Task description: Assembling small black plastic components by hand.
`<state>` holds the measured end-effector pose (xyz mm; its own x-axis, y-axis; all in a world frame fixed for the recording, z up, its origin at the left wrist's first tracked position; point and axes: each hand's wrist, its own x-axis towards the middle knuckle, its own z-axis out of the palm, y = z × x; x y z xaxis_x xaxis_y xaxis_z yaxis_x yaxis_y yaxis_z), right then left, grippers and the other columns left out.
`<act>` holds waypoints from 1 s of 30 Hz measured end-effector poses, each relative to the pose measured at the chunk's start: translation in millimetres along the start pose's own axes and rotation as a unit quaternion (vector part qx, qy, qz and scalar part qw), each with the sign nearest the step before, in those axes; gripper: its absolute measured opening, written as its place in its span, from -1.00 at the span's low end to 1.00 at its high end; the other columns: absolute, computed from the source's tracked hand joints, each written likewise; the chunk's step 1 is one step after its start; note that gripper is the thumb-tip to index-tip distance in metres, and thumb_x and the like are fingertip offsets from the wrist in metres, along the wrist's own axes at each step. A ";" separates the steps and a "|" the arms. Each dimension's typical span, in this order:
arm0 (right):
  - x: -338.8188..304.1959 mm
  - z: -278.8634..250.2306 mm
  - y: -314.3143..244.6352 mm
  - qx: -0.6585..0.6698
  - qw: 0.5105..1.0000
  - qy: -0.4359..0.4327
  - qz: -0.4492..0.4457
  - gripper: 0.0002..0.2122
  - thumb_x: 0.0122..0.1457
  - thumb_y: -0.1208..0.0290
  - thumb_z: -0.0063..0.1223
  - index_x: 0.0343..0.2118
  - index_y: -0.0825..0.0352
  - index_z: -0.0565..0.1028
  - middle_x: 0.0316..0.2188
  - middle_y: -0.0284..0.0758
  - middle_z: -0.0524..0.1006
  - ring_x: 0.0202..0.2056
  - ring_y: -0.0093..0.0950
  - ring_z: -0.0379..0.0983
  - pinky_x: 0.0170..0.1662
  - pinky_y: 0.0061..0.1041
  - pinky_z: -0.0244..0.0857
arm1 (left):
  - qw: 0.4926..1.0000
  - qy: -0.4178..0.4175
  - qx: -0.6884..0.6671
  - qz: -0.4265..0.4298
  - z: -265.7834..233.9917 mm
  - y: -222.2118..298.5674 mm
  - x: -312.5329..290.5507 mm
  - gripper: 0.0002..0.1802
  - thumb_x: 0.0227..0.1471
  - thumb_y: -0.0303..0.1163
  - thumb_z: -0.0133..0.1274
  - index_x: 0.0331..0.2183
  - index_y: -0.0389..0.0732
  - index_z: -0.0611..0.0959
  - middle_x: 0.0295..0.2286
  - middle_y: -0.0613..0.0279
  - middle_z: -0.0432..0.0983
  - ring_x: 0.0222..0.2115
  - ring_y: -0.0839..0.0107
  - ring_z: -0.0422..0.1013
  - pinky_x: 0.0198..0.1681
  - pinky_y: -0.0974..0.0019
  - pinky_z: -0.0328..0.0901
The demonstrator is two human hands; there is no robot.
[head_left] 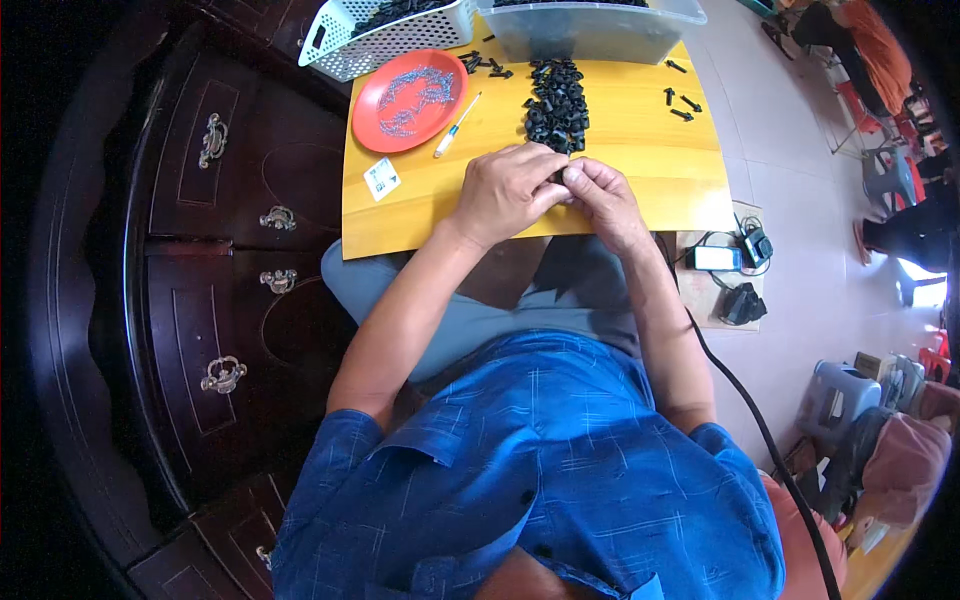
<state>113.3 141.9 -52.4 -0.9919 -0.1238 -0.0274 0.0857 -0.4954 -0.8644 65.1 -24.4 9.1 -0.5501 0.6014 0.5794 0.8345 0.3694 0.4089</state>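
Over the near part of the yellow table [640,175], my left hand [508,190] and my right hand [606,202] meet, fingertips together. Both are closed around a small black plastic piece [560,174], mostly covered by the fingers. Just beyond them lies a long pile of small black plastic parts [556,100]. To the left stands a red plate [370,125] with many thin silvery metal pieces [432,88] scattered on it. Between the plate and the pile is a slim white and blue pen [457,127].
A pale perforated basket [400,45] and a translucent bin [600,38] hold black parts at the far edge. Loose black pieces [682,115] lie at right, a white card [382,179] at left. Dark drawers [200,200] flank the left; a black cable [745,395] hangs right.
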 end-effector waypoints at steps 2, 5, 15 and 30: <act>0.6 -2.1 3.0 -0.007 1.000 -0.001 -0.006 -0.81 0.29 0.30 0.00 -0.34 0.31 0.52 -0.47 -0.54 0.47 -0.42 -0.74 0.31 -0.29 -0.70 0.22 | 1.000 -0.003 0.004 -0.004 -0.4 0.7 0.0 -0.69 -0.20 -0.32 0.27 -0.32 -0.17 0.63 -0.43 0.22 0.54 -0.43 0.21 0.51 -0.39 0.20 0.40; 2.3 -1.0 0.4 -0.027 0.999 -0.011 -0.014 -0.81 0.29 0.30 0.00 -0.34 0.31 0.52 -0.46 -0.53 0.47 -0.42 -0.74 0.31 -0.29 -0.70 0.22 | 1.000 0.004 0.020 0.017 -1.1 -3.0 -0.7 -0.66 -0.21 -0.29 0.29 -0.31 -0.17 0.64 -0.43 0.24 0.55 -0.43 0.22 0.51 -0.38 0.21 0.40; -0.7 3.1 -1.9 -0.060 0.997 -0.021 -0.032 -0.82 0.29 0.31 0.01 -0.36 0.31 0.52 -0.45 -0.55 0.48 -0.39 -0.74 0.33 -0.25 -0.69 0.24 | 0.997 -0.049 0.045 -0.026 -10.1 6.8 -2.9 -0.64 -0.17 -0.26 0.30 -0.28 -0.21 0.66 -0.36 0.15 0.60 -0.34 0.21 0.54 -0.28 0.25 0.44; -2.0 -0.1 -2.0 -0.052 0.999 -0.009 -0.012 -0.85 0.30 0.36 -0.02 -0.32 0.34 0.48 -0.39 -0.47 0.52 -0.32 -0.69 0.39 -0.19 -0.67 0.27 | 0.989 -0.113 -0.084 -0.037 -17.5 -7.6 7.6 -0.68 -0.09 -0.33 0.22 -0.23 -0.19 0.64 -0.34 0.13 0.58 -0.36 0.17 0.53 -0.29 0.22 0.43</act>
<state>115.1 143.3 -50.7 -0.9916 -0.1290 0.0030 0.0503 -0.4075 -0.9118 54.0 -35.0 22.7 -0.5717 0.7279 0.3787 0.7652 0.3064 0.5662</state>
